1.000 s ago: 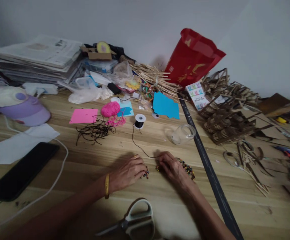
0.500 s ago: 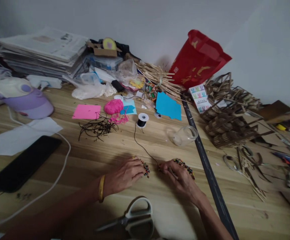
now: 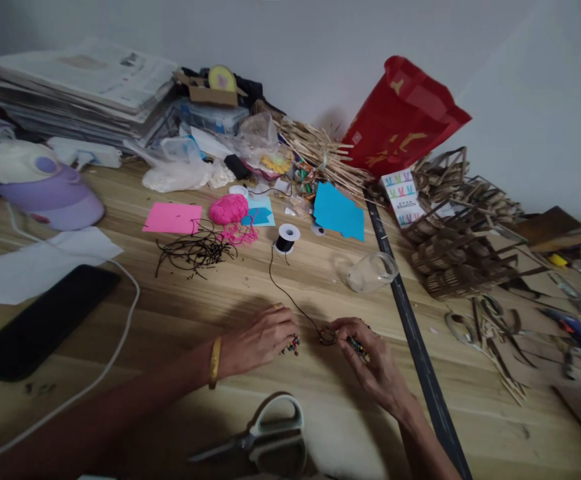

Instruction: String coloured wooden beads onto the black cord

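Lifted off the table since before, the right hand [image 3: 373, 357] pinches black cord [image 3: 290, 297] and beads [image 3: 357, 345]. Left hand [image 3: 260, 337] lies curled, fingertips on loose beads [image 3: 291, 345] just beside it.

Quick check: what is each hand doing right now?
Left hand: curled on the wooden table, fingertips on small multicoloured beads.
Right hand: pinching the thin black cord and a beaded strand.
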The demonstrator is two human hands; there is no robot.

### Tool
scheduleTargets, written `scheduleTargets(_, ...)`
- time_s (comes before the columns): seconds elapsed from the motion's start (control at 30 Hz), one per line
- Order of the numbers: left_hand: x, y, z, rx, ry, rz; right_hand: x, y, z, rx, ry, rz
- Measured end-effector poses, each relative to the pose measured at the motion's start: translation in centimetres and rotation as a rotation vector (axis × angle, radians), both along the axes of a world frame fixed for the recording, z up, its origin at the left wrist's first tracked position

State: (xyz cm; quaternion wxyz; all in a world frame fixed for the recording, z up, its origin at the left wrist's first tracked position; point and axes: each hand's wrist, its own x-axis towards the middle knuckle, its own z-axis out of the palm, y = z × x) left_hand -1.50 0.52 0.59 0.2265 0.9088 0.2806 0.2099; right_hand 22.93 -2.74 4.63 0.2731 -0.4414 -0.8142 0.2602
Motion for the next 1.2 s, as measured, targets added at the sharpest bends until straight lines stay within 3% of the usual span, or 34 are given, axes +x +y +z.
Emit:
scheduleTargets(0.33,5.5,3.3,-0.8,0.202,0.199,-0.069,0.7,0.0,-1.4,-0.091,0.042,-0.030)
scheduleTargets(0.5,6.2,4.0,0.4,0.154,0.188,-0.097,1.7,0.3,-2.3,-0.136,0.092,-0.144)
scheduleTargets(0.67,5.1,4.7,3.4,0.056,0.067,-0.003,2.5,0.5,-2.9,-0.309,0.279,-0.313)
scheduleTargets(0.83,2.9,4.9,5.3,0.037,0.032,0.037,3.0,0.7,-3.1,-0.433,0.447,-0.310)
scheduleTargets(1.0,0.8,5.2,4.3,0.110,0.034,0.072,3.6,0.9,-2.4,-0.408,0.391,-0.278)
scheduleTargets(1.2,-0.8,5.7,2.1,0.157,0.198,0.081,3.5,0.7,-0.7,-0.311,0.129,-0.094)
